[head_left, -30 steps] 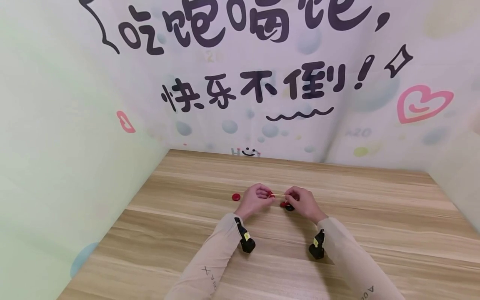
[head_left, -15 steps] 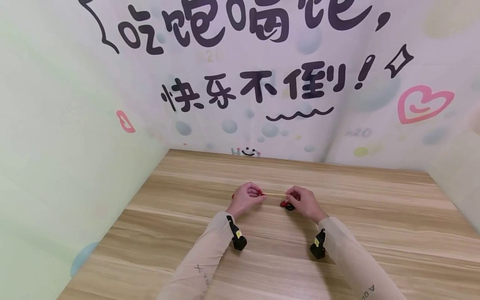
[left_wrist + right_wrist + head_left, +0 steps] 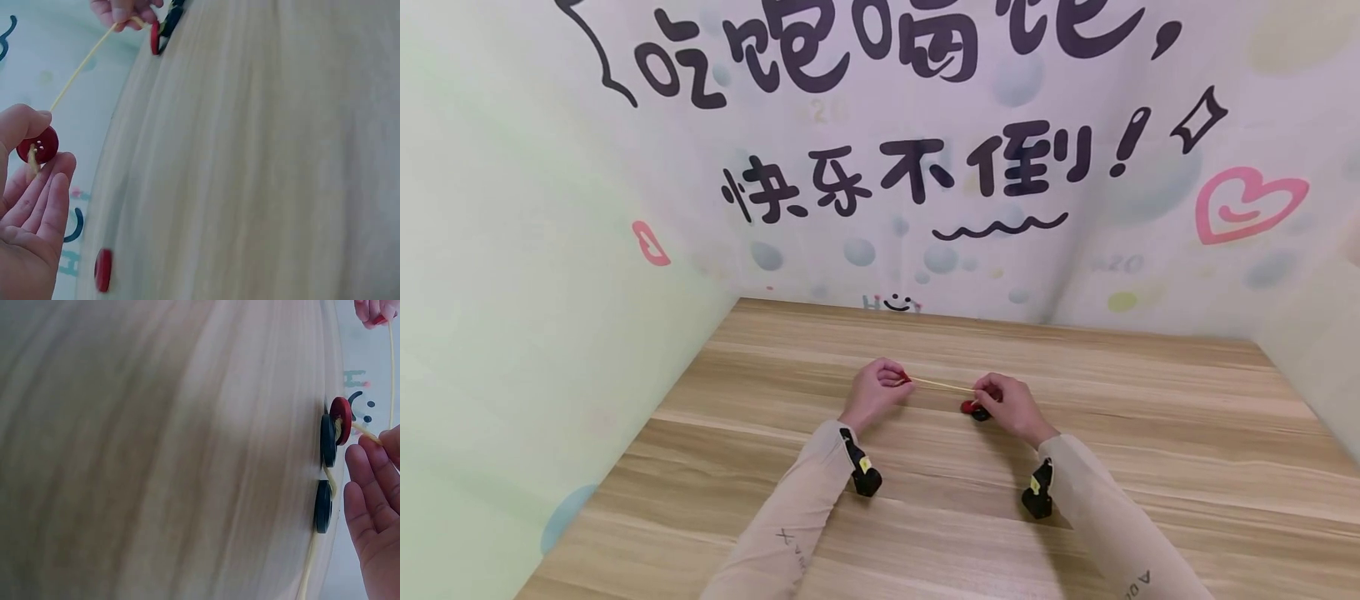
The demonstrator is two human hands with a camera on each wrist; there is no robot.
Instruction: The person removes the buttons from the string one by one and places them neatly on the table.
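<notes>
Between thumb and fingers my left hand pinches a red button, with a short string end poking out through its holes. From that button a pale yellow string stretches straight across to my right hand, which pinches it between thumb and fingertips. Just below the right fingers, another red button is strung beside a black button. A second black button sits further along the string, which trails on down the table in the right wrist view.
A loose red button lies on the wooden table near my left hand; the hand hides it in the head view. A printed cloth wall stands at the table's back edge, with pale walls at both sides.
My left hand has moved left and slightly away with its red button, lengthening the stretch of string between the hands. The right hand has stayed almost in place.
</notes>
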